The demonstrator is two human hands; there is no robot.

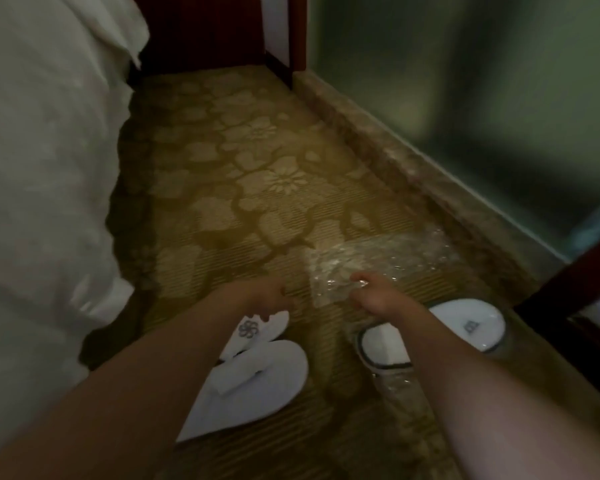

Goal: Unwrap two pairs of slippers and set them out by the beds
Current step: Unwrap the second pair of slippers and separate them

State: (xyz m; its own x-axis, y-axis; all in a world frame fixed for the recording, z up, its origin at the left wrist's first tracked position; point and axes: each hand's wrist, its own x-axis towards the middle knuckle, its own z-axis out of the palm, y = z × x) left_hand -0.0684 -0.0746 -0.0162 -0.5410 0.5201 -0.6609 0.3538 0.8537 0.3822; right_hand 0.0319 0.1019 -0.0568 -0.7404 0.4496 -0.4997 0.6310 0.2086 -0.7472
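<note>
Clear plastic wrapper [371,261] hangs pinched in my right hand [374,299]; my left hand [267,292] is curled, apparently empty. White slippers [257,379] lie unwrapped near the bed [42,168] on the left. I'd drop the wrapper aside, then square them up.

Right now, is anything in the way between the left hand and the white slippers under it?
Nothing visible. The left hand hangs just above the unwrapped slippers. The clear wrapper lies off to the right, at the right hand.
</note>
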